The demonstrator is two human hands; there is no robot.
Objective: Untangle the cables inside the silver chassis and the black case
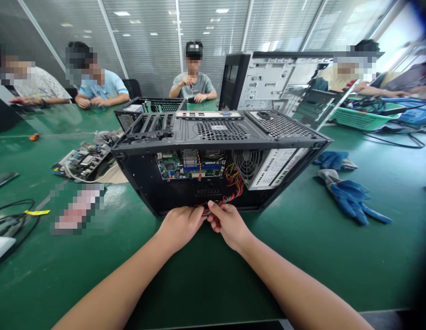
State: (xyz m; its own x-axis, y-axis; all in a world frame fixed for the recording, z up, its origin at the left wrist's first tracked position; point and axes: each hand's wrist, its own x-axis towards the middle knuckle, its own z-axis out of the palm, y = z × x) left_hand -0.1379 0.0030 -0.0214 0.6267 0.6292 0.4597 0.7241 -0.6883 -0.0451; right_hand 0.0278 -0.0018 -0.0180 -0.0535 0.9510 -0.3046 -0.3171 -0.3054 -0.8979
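An open black computer case (216, 137) lies in front of me with its inside facing me. A bundle of coloured power cables (236, 191) runs from the power supply (273, 168) on the right to my hands at the case's near lower edge. My left hand (183, 224) is closed round the bundle, its fingertips partly hidden. Close beside it, my right hand (229, 223) pinches the same cables between thumb and fingers. Behind them a green motherboard (190, 165) shows inside the case, with a fan (249, 160) next to it.
Blue work gloves (348, 195) lie at the right. Loose circuit boards (85, 158) rest to the left, near black cables (13, 220). Another case (264, 78) and a green basket (367, 117) stand behind. Several people sit round the green table (336, 270).
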